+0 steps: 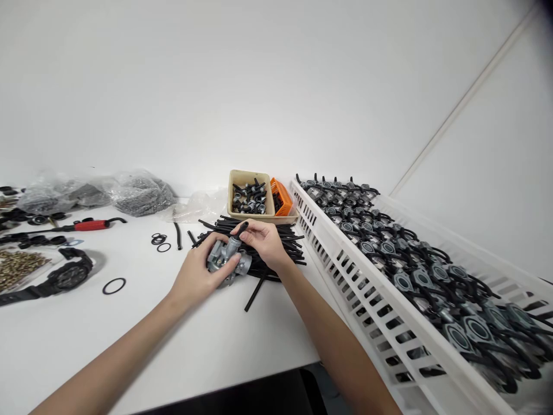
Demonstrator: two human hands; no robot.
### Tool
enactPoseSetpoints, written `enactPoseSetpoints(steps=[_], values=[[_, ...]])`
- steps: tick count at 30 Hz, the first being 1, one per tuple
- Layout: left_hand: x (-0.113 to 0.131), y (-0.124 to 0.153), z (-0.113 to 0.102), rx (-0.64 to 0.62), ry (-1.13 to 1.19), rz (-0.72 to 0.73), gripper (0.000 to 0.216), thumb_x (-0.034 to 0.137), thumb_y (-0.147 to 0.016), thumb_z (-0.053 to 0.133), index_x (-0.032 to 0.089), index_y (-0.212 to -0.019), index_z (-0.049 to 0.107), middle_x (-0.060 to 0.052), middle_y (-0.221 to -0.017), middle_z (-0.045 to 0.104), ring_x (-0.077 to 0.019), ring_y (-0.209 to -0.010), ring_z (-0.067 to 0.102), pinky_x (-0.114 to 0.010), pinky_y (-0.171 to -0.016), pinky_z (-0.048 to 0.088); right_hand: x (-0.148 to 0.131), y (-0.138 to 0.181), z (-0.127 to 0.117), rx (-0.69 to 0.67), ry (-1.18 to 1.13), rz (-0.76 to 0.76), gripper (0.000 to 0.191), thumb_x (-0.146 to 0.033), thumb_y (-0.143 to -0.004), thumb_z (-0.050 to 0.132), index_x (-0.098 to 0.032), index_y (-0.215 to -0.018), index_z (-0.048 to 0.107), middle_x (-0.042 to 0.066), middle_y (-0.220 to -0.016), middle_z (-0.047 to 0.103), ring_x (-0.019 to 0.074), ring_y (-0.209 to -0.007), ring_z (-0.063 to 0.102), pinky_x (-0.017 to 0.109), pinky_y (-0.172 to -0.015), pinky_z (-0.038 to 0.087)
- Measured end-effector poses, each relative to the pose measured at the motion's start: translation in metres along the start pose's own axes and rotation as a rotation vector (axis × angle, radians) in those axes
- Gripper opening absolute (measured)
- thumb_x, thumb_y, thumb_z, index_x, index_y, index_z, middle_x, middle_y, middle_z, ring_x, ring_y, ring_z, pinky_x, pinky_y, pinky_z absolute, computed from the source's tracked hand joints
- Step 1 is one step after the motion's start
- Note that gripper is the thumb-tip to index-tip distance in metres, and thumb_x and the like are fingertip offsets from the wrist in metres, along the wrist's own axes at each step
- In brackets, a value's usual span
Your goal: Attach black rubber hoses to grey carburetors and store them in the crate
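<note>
My left hand (194, 274) is wrapped round a silver metal carburetor (218, 253), held tilted above the table. On its upper end stands a cap with a black rubber boot (242, 230). The fingers of my right hand (264, 242) pinch this boot at the top of the carburetor. Behind and beneath both hands lies a heap of cut black rubber hoses (287, 245). One loose hose (256, 293) sticks out toward me from the pile.
A white slatted crate (367, 271) full of carburetors (440, 274) stands at right. Behind the hoses are a beige bin (249, 174) of black-and-silver caps and an orange basket (283, 193). Leftward lie O-rings (114, 286), a red-handled tool (91, 225), a watch (71, 274) and brass parts (21, 268).
</note>
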State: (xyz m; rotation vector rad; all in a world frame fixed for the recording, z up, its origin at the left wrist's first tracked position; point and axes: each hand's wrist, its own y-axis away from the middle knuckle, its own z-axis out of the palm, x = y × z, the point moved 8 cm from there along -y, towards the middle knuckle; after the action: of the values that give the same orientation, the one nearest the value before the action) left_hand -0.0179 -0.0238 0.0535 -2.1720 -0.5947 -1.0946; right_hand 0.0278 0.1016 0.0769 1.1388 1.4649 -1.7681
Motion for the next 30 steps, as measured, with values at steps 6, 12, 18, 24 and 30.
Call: enactPoseSetpoints(steps=[6,12,18,24,30], values=[[0.014,0.008,-0.02,0.37,-0.702,0.158,0.048,0.057,-0.081,0.055,0.022,-0.114,0.057,-0.003,-0.069,0.07,-0.0226,-0.059,0.065,-0.027,-0.052,0.034,-0.013,0.006,-0.001,0.16,0.26,-0.223,0.011,-0.031,-0.08,0.068,-0.02,-0.08,0.07,0.006,-0.086,0.07,0.02,-0.087,0.064,0.037,-0.086,0.051],[0.016,0.009,-0.023,0.434,-0.797,0.207,0.051,0.057,-0.08,0.058,0.021,-0.117,0.059,-0.007,-0.077,0.074,-0.0255,-0.067,0.067,-0.028,-0.052,0.031,-0.022,0.017,0.005,0.315,0.452,-0.278,0.012,-0.032,-0.085,0.062,-0.021,-0.082,0.068,0.007,-0.086,0.068,0.0214,-0.087,0.063,0.038,-0.084,0.051],[0.013,0.008,-0.023,0.442,-0.84,0.229,0.053,0.057,-0.081,0.056,0.02,-0.119,0.059,-0.01,-0.086,0.076,-0.0265,-0.074,0.069,-0.028,-0.055,0.035,-0.024,0.018,0.005,0.35,0.495,-0.306,0.013,-0.031,-0.084,0.063,-0.021,-0.076,0.064,0.006,-0.082,0.066,0.0202,-0.082,0.062,0.036,-0.081,0.05],[0.011,0.009,-0.024,0.457,-0.843,0.258,0.054,0.057,-0.082,0.056,0.02,-0.122,0.058,-0.01,-0.087,0.075,-0.0269,-0.075,0.069,-0.029,-0.056,0.035,-0.018,0.015,0.004,0.3,0.398,-0.279,0.011,-0.03,-0.085,0.064,-0.019,-0.084,0.066,0.007,-0.089,0.066,0.0198,-0.088,0.062,0.036,-0.085,0.049],[0.009,0.007,-0.03,0.468,-0.818,0.216,0.055,0.052,-0.08,0.059,0.021,-0.125,0.057,-0.01,-0.092,0.075,-0.0279,-0.081,0.069,-0.028,-0.054,0.032,0.015,0.009,0.016,0.064,0.271,0.018,0.08,-0.035,-0.067,0.081,-0.024,-0.137,0.043,0.011,-0.133,0.056,0.0238,-0.118,0.054,0.04,-0.102,0.043]])
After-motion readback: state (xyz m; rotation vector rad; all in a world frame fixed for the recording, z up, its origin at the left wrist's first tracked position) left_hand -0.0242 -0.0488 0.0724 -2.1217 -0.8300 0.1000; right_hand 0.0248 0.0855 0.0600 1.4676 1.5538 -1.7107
